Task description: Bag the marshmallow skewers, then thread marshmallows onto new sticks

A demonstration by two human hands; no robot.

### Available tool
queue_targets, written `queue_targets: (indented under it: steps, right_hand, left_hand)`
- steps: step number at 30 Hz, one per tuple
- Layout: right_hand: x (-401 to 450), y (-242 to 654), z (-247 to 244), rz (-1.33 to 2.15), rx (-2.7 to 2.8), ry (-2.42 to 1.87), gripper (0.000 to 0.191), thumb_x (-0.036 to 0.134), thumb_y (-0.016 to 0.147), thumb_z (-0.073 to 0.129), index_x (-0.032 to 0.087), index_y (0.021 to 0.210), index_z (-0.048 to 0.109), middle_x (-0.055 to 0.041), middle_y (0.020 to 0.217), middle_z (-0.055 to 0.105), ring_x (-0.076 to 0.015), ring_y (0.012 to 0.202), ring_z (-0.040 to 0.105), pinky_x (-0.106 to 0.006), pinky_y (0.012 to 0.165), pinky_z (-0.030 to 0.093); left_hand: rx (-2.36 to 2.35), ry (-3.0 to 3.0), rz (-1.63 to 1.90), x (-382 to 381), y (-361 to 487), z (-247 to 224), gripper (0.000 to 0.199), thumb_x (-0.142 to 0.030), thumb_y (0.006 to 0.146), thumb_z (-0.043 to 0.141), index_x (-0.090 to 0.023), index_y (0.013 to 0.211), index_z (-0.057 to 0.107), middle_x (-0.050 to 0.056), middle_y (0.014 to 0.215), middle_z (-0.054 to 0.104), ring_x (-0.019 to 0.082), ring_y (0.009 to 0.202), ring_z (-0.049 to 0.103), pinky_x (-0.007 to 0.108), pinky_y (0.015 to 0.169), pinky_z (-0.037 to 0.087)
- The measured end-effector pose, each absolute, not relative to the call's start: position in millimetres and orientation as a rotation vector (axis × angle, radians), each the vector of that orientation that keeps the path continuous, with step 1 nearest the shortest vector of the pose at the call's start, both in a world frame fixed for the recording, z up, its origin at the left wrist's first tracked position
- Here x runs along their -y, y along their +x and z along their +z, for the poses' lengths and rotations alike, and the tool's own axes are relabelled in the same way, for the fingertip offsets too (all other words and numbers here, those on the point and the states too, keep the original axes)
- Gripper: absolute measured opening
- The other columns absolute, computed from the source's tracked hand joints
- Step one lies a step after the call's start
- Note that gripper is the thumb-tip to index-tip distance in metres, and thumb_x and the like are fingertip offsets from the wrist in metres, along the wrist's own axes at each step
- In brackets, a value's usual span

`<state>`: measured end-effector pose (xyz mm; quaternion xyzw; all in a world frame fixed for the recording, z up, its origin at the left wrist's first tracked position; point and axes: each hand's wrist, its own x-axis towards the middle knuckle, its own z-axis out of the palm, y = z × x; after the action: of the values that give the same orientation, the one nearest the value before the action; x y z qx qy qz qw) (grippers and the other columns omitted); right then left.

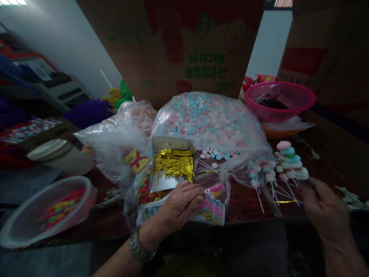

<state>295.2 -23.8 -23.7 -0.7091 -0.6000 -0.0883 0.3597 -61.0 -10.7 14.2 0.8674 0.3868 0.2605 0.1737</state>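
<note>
Head view — blurred right hand [326, 206], perhaps touching marshmallows [291, 161].

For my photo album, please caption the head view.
Two bare hands work among candy skewers, gold ties and a big bag of pastel sweets.

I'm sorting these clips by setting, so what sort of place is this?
Probably a small candy-packing workspace: a big bag of pastel candies, gold twist ties, and candies on sticks share one table.
</note>
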Motion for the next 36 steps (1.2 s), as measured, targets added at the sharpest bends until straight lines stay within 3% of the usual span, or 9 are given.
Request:
queue_targets:
  steps: [3,6,14,21,26,36]
  right_hand:
    - [48,268,-8,-0.214,1.909,-1.305,0.022,0.027,0.084,0.051,0.028,0.105,0.058,-0.0054,0.089,0.065,-0.0195,0.077,0.063,-0.03,0.069,0.048]
    - [54,248,4,-0.221,2.105,-1.142,0.03,0.019,0.083,0.051,0.026,0.111,0.057,-0.0052,0.088,0.066,-0.019,0.079,0.062,-0.03,0.071,0.047]
    - [49,262,21,-0.332,2.265,-1.092,0.023,0.012,0.085,0.046,0.016,0.103,0.061,-0.0085,0.086,0.064,-0.0198,0.077,0.059,-0.033,0.07,0.043]
    - [49,255,20,-0.35,2.314,-1.059,0.026,0.008,0.083,0.046,0.014,0.105,0.06,-0.0097,0.086,0.064,-0.0217,0.078,0.058,-0.035,0.067,0.041]
    - [49,254,20,-0.235,2.387,-0.988,0.024,0.008,0.085,0.045,0.014,0.101,0.06,-0.008,0.081,0.063,-0.018,0.07,0.054,-0.033,0.061,0.037]
    - [54,237,9,-0.186,2.412,-1.079,0.022,0.012,0.087,0.043,0.016,0.101,0.059,-0.0074,0.087,0.067,-0.0172,0.077,0.062,-0.027,0.066,0.046]
  left_hand:
    - [-1.104,2.476,0.673,8,-63,19,0.032,-0.028,0.092,0.031,-0.016,0.101,0.06,0.007,0.099,0.066,0.018,0.092,0.058,0.036,0.088,0.042]
    - [-1.038,2.507,0.667,7,-65,21,0.031,-0.027,0.092,0.032,-0.016,0.105,0.058,0.007,0.099,0.066,0.018,0.092,0.057,0.036,0.088,0.041]
    - [-0.942,2.54,0.532,10,-79,25,0.026,-0.026,0.092,0.037,-0.018,0.108,0.056,0.006,0.1,0.064,0.017,0.088,0.054,0.033,0.083,0.038]
    - [-0.941,2.532,0.491,11,-78,26,0.026,-0.027,0.092,0.037,-0.019,0.11,0.056,0.005,0.101,0.063,0.017,0.09,0.052,0.033,0.083,0.037]
    - [-0.989,2.588,0.449,10,-80,21,0.03,-0.029,0.092,0.037,-0.02,0.115,0.054,0.005,0.105,0.063,0.018,0.092,0.052,0.035,0.083,0.038]
    - [-1.007,2.623,0.334,10,-67,16,0.033,-0.032,0.094,0.031,-0.019,0.115,0.052,0.005,0.101,0.064,0.017,0.089,0.056,0.033,0.082,0.039]
